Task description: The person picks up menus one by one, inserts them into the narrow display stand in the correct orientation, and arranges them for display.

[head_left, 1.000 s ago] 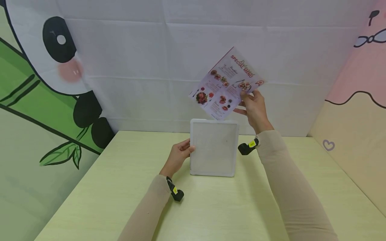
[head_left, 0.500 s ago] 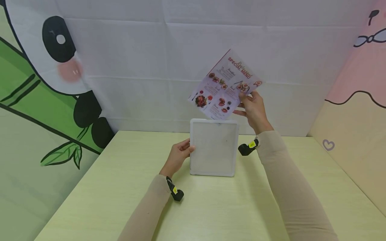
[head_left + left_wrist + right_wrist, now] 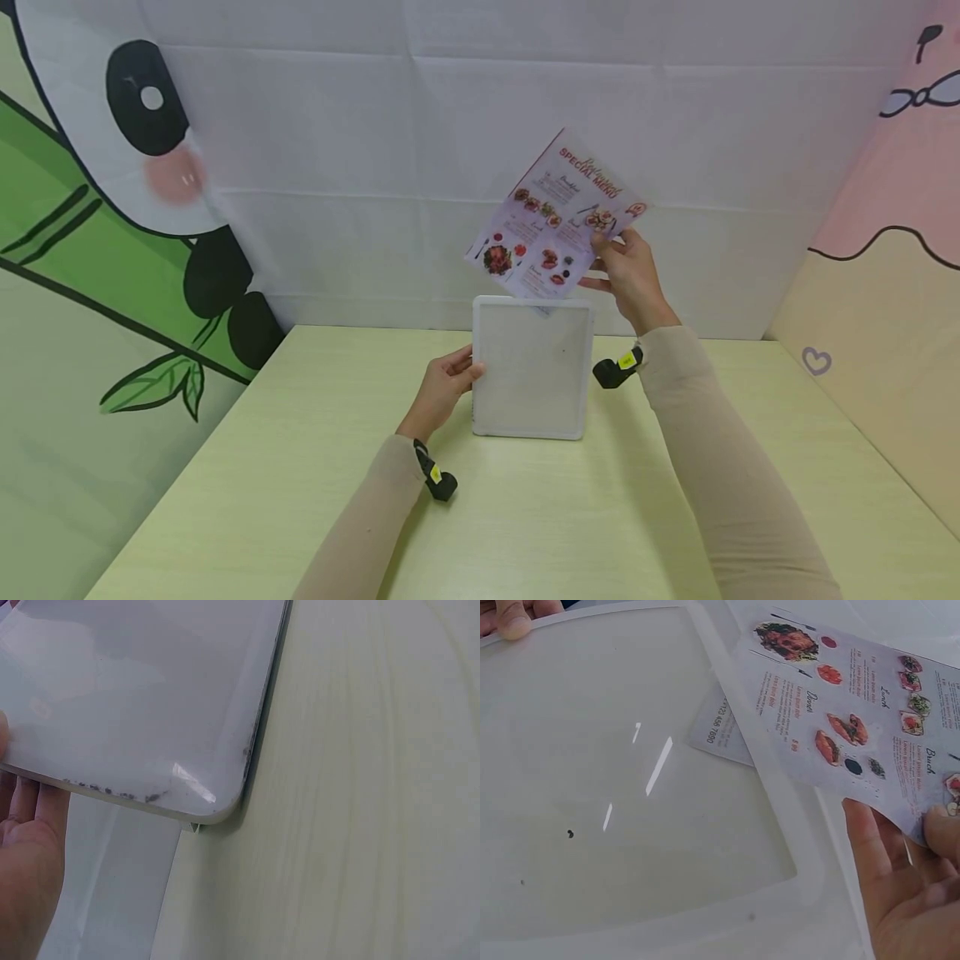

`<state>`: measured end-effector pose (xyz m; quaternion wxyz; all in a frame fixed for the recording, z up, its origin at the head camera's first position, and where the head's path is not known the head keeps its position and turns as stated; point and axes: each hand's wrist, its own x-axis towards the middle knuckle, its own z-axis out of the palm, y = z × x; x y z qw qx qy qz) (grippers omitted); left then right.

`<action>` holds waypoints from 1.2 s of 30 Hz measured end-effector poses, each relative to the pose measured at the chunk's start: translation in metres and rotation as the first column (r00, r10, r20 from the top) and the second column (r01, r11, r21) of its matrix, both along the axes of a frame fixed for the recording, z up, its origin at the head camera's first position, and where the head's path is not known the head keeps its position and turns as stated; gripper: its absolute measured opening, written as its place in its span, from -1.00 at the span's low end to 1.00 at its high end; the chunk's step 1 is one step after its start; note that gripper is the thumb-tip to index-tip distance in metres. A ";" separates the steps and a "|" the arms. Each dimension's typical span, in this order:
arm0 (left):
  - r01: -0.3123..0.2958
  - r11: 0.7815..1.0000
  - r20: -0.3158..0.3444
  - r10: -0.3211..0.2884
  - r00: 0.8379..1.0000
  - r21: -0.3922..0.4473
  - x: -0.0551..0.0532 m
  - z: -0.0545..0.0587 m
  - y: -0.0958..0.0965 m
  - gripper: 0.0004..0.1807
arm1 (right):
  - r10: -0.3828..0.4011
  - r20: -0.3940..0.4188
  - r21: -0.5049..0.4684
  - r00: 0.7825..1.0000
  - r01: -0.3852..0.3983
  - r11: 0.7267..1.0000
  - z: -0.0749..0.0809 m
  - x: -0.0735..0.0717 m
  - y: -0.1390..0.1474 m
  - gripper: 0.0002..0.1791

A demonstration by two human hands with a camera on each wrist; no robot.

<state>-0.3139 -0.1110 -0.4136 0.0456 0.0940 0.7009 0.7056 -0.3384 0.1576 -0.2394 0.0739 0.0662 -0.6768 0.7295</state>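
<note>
Tilted in the air above the table is a printed menu sheet point(image 3: 540, 212) with food pictures. My right hand point(image 3: 636, 283) pinches its lower right edge between thumb and fingers. Below it stands a white-rimmed, clear-fronted display frame point(image 3: 531, 371), upright on the table. My left hand point(image 3: 441, 390) grips the frame's left edge, thumb on the front and fingers behind. In the right wrist view, the menu's lowest corner point(image 3: 724, 727) shows through the clear panel point(image 3: 630, 825), just under the frame's top rim. Dark scuffs point(image 3: 112, 793) mark the frame's edge in the left wrist view.
The pale yellow wooden table point(image 3: 300, 492) extends around the frame. Close behind is a white cloth backdrop point(image 3: 337, 192). Painted cartoon panels point(image 3: 877, 333) flank the table. Each wrist bears a black camera point(image 3: 615, 369).
My right hand has lowered the menu slightly and to the left, and its bottom corner has slid behind the frame's clear front. The left hand and the frame have stayed put.
</note>
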 end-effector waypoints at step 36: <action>0.027 1.000 -0.007 -0.027 1.000 0.016 -0.010 0.003 -0.008 -0.43 | -0.003 0.052 0.052 0.999 0.000 0.999 0.003 -0.010 0.000 -0.57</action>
